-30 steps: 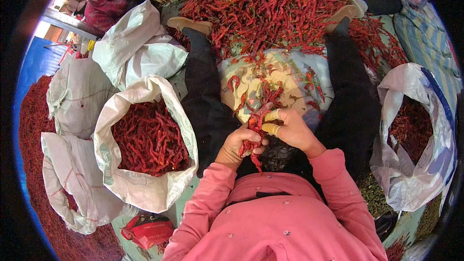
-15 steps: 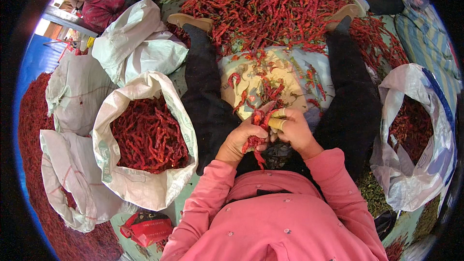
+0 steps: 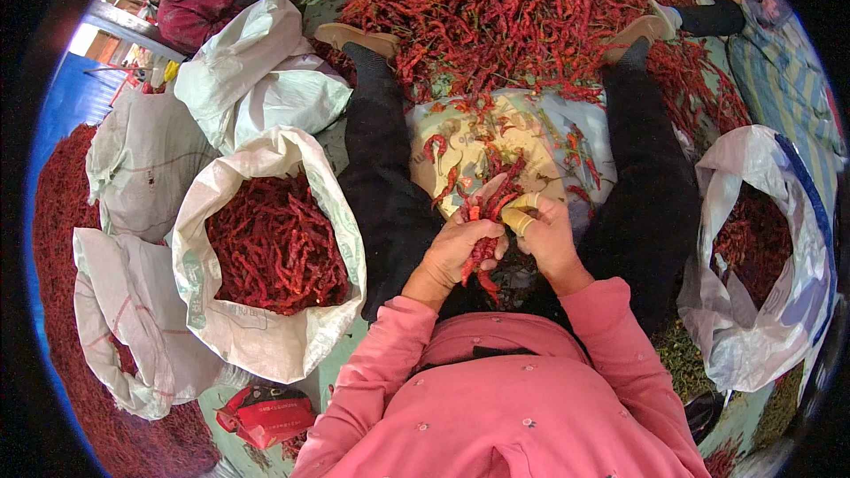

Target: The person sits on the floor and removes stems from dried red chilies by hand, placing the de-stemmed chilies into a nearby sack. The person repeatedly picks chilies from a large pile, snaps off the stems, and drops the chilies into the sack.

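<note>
My left hand (image 3: 453, 252) is closed around a small bunch of red chili peppers (image 3: 483, 255), whose ends stick out above and below the fist. Against the right side of that bunch is my right hand (image 3: 551, 237), its fingers curled in a pinch; what lies between the fingertips is hidden. Yellow wraps (image 3: 521, 212) cover some of its fingers. Just beyond both hands, loose chilies and bits of stem (image 3: 434, 147) lie scattered on a pale, printed sheet (image 3: 536, 128) between my legs.
A large heap of red chilies (image 3: 496, 18) spreads past my feet. At left stands an open white sack (image 3: 197, 248) filled with chilies (image 3: 274, 248), near other white sacks (image 3: 146, 159). Another open sack (image 3: 753, 350) stands at right. A red packet (image 3: 270, 416) lies lower left. Other people sit nearby.
My right hand has shifted slightly right, away from the bunch, and its fingers sit lower on it. The left hand keeps hold of the chilies. The view has tilted a little.
</note>
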A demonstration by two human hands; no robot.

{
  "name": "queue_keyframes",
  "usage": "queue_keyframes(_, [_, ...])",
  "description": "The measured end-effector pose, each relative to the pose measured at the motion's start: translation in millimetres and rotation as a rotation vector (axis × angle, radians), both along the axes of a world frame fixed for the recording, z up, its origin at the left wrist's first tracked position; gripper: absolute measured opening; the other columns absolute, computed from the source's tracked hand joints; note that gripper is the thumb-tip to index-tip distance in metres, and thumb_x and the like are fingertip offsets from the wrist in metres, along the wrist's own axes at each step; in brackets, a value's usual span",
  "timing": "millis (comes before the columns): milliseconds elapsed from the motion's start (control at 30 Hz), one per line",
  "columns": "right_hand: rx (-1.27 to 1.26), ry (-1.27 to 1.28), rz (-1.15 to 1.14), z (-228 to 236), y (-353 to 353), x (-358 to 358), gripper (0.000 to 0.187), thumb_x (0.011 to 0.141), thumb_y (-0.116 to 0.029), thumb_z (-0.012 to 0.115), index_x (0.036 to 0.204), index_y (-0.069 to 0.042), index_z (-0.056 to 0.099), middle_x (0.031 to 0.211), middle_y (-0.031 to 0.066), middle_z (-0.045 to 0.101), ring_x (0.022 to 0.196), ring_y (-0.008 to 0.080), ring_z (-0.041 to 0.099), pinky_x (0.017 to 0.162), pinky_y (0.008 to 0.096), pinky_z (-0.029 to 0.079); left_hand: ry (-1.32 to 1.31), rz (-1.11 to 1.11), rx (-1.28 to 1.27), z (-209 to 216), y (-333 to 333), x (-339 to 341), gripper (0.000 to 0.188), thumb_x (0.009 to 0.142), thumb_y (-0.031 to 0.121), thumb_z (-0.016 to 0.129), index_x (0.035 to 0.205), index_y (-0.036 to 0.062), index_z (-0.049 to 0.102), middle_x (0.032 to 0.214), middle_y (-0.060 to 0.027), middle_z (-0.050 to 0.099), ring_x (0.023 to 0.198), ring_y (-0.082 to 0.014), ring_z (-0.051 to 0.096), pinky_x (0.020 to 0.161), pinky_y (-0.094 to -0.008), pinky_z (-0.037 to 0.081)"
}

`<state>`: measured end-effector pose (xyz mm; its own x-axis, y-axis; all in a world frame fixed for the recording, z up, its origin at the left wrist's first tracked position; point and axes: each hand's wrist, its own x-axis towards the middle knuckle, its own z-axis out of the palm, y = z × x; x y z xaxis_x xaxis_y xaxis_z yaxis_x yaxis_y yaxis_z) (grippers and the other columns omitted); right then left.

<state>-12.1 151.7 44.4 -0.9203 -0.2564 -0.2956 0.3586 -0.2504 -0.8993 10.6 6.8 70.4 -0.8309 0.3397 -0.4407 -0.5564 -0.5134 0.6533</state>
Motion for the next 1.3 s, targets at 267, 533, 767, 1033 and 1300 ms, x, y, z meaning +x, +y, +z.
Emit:
queue_keyframes(267, [0.68, 0.636, -0.132, 12.0, -11.9, 3.0, 0.003, 0.073, 0.0, 0.058, 0.076, 0.0, 0.056, 0.064, 0.0144, 0.059, 0.056, 0.0237, 0.061, 0.051, 0.0333, 0.046, 0.18, 0.218, -0.205, -11.7, 16.4, -4.0, 0.07, 0.071, -0.009, 0.043, 0.136, 0.0162, 0.034, 0.088, -0.0038, 0.062, 0.046, -0.0077, 0.046, 0.04, -0.0209, 0.038])
queue_keyframes(533, [-0.334, -0.352, -0.007, -0.4, 1.8, -4.4, 0.013, 0.085, -0.012, 0.047, 0.089, -0.004, 0.056, 0.057, -0.0034, 0.042, 0.038, 0.0054, 0.029, 0.037, 0.0199, 0.024, 0.074, 0.193, 0.049, 0.5, 10.9, 1.5, 0.068, 0.075, -0.003, 0.045, 0.137, 0.0206, 0.03, 0.063, -0.0054, 0.053, 0.042, -0.0115, 0.046, 0.033, -0.0244, 0.037])
queue_keyframes(767, [-1.2, -0.364, 0.091, 16.0, 34.4, -25.7, 0.013, 0.089, -0.014, 0.042, 0.085, -0.005, 0.051, 0.056, -0.0039, 0.034, 0.035, 0.0057, 0.026, 0.034, 0.0213, 0.023, -0.046, 0.343, 0.029, 0.9, -8.1, 9.3, 0.057, 0.076, 0.0, 0.048, 0.129, 0.0195, 0.041, 0.059, -0.0009, 0.044, 0.043, -0.0112, 0.042, 0.034, -0.0239, 0.032])
queue_keyframes(1033, [-1.15, -0.362, 0.113, -23.6, 71.8, -36.5, 0.018, 0.091, -0.012, 0.041, 0.096, 0.002, 0.053, 0.061, -0.0011, 0.035, 0.045, 0.0096, 0.031, 0.047, 0.0277, 0.032, 0.109, 0.88, 0.084, 51.4, -159.6, 54.6, 0.026, 0.08, 0.011, 0.057, 0.105, 0.006, 0.052, 0.073, -0.0018, 0.054, 0.059, -0.0141, 0.049, 0.056, -0.0299, 0.044])
queue_keyframes(1300, [-1.078, -0.416, 0.082, -35.4, 71.3, -38.0, 0.017, 0.092, -0.011, 0.042, 0.096, 0.001, 0.053, 0.063, 0.0001, 0.034, 0.047, 0.0105, 0.029, 0.047, 0.0279, 0.027, 0.068, 1.297, -0.386, 47.3, -247.5, 148.8, 0.036, 0.086, 0.018, 0.053, 0.118, 0.0012, 0.046, 0.112, -0.0127, 0.053, 0.102, -0.0258, 0.052, 0.089, -0.0445, 0.042])
